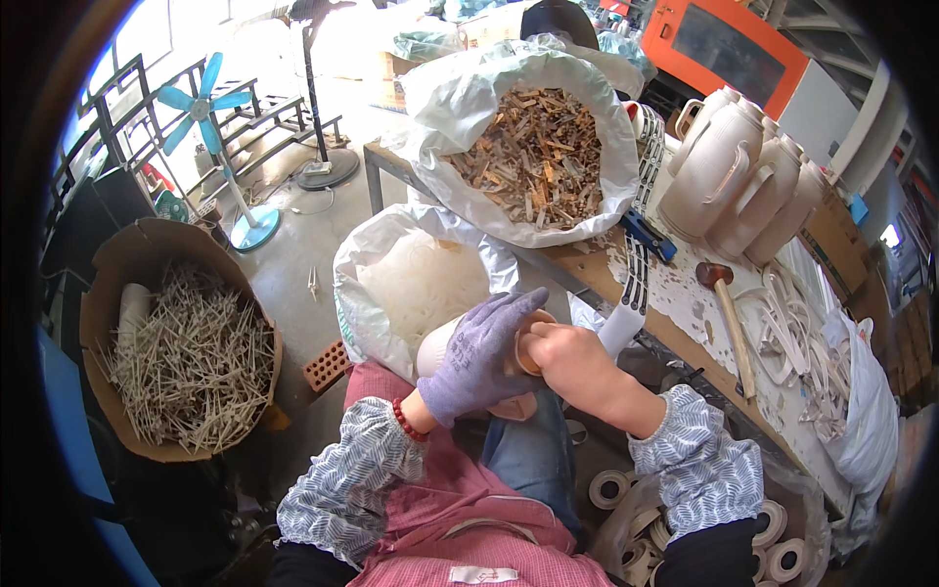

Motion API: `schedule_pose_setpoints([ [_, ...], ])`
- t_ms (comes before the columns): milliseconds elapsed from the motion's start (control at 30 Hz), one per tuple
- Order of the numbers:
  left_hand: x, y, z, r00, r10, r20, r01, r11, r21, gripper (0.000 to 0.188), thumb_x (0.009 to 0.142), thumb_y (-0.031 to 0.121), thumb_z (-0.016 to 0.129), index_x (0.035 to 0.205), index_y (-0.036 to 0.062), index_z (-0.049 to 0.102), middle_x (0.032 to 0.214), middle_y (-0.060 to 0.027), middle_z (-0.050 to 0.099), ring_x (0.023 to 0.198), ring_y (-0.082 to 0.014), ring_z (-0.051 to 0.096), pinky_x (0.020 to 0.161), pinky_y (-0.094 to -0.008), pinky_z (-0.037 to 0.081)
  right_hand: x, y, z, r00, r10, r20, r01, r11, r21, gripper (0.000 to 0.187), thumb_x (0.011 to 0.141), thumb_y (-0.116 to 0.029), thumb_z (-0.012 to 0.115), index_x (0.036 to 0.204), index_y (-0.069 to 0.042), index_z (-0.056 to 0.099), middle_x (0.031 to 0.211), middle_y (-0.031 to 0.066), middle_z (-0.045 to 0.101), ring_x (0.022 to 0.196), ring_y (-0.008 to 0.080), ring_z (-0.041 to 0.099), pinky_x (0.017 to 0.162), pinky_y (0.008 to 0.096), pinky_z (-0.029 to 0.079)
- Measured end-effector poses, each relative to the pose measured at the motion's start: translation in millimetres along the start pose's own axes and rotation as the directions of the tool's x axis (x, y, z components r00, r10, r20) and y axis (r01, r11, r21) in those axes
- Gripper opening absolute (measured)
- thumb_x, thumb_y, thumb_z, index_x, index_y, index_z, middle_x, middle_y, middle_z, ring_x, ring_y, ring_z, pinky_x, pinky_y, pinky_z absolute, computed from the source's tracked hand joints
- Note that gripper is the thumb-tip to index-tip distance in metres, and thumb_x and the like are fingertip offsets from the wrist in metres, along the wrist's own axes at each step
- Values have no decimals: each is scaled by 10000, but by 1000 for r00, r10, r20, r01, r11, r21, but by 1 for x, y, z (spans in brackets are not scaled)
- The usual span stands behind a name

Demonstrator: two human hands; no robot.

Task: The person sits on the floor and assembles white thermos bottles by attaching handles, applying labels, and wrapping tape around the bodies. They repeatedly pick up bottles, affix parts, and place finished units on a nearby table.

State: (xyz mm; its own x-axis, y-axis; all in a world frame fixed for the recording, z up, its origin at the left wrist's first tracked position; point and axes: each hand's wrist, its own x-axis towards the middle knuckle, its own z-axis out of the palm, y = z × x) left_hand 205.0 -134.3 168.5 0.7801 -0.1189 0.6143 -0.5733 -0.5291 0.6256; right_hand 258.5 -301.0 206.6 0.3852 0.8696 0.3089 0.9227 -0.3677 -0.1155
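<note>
A cream plastic jug body (435, 350) lies sideways above my lap. My left hand (477, 354), in a grey-purple glove, is wrapped round it. At its right end, my bare right hand (575, 364) is closed, the curled fingers pressed against the tan rim. Whatever those fingers may hold is hidden. Just beyond the jug body stands a white sack (367, 264) of pale, translucent pieces. Several similar cream jugs (748, 196) with handles stand grouped on the workbench at the right.
A large white sack (430, 108) of brown strips rests on the workbench (685, 342). A mallet (729, 323) and cream handles (782, 323) lie to the right. At left are a cardboard box (98, 391) of thin sticks, a blue fan (201, 110) and a perforated brick (327, 366). Ring-shaped parts (608, 488) sit below.
</note>
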Motion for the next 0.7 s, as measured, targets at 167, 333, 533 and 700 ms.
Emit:
schedule_pose_setpoints([
  [167,-2,6,4,995,94,-42,-91,994,63,881,592,223,839,1370,65,456,1202,-120,602,1165,-342,542,1009,-447,415,-1,-3,5,978,148,149,-117,973,-201,69,747,-84,606,795,-51,644,820,123,656,782,284,678,640,368,556],
  [333,-11,11,15,991,131,10,-132,988,80,882,577,263,840,1357,84,470,1213,-117,588,1157,-346,542,1005,-470,405,-14,9,-11,952,73,298,-117,985,131,108,757,-146,623,811,-65,671,824,136,671,805,318,668,699,408,532],
  [533,-8,16,27,986,150,71,-157,982,103,893,531,248,861,1330,86,496,1202,-134,595,1136,-362,552,985,-459,425,-30,21,-22,927,-23,375,-110,938,330,112,780,-158,656,862,-90,689,844,119,673,787,312,657,713,389,514],
  [700,-9,17,25,997,73,40,-76,994,78,860,570,259,833,1340,86,492,1194,-147,586,1140,-369,543,1001,-469,409,-31,15,-13,982,34,188,-87,956,281,112,787,-158,661,876,-93,678,831,115,674,764,327,662,688,394,528],
])
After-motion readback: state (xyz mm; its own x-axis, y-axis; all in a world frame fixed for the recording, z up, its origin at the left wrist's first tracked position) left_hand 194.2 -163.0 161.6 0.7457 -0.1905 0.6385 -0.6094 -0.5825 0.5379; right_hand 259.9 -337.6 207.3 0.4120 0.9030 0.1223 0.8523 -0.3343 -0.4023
